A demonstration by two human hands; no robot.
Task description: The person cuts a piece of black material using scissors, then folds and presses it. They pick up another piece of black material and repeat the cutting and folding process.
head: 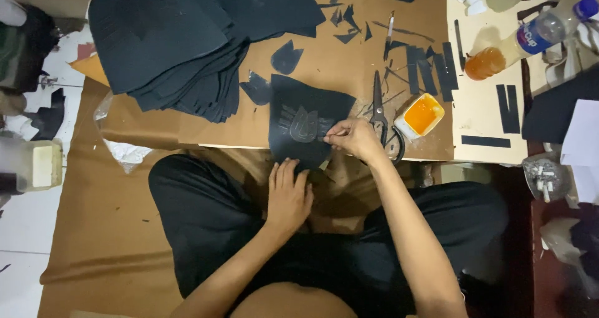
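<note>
Head view, looking straight down: a dark sheet (298,126) lies at the near edge of the brown bench (331,62), overhanging slightly toward the lap. The left hand (288,196) rests flat on the sheet's lower edge, fingers spread, pinning it. The right hand (355,138) has its grip pinched on something small at the shaped cut-out (304,124) lying on the sheet; what it pinches is too small to tell. Done well, I judge, the left palm should hold the sheet firm while the right works in short, steady strokes. Countable: one pair of scissors (379,106), one tub of orange paste (421,115), one bottle (518,43), one tall stack of dark sheets (168,43).
</note>
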